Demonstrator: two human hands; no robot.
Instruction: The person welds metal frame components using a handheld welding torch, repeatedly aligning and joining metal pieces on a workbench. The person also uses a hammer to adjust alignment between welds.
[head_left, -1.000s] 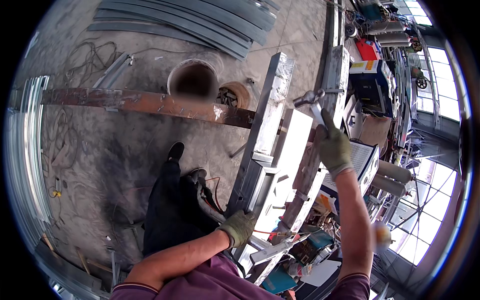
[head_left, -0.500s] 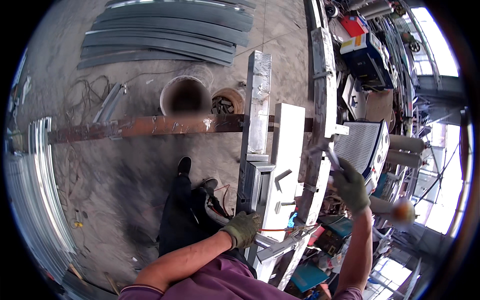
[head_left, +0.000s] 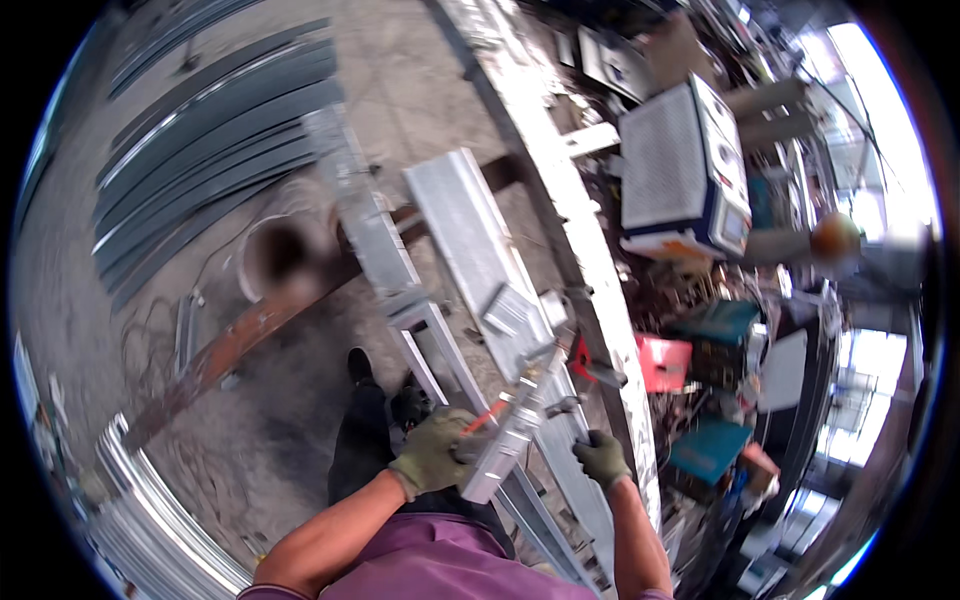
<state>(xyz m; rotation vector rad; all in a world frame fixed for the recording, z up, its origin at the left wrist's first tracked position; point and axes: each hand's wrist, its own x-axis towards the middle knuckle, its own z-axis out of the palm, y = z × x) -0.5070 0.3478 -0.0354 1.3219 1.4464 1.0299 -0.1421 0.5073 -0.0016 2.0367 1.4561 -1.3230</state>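
Observation:
My left hand, in an olive work glove, closes around the near end of a short silver metal bar. A thin orange strip shows beside its fingers; its kind is unclear. The bar slants across a grey rectangular metal frame made of square tube. My right hand, also gloved, is in a fist around what looks like a hammer, blurred, low over a long light metal channel. A small ribbed metal piece lies on that channel.
A rusty beam crosses under the work, with a bucket behind it. Grey metal strips lie at the far left. To the right run a white-spattered rail, a white-and-blue machine and teal boxes.
My right hand has come down and nearer from beyond the rail. The view has turned, so the frame now slants. My left hand stays at the metal parts; the bar has swung to point away.

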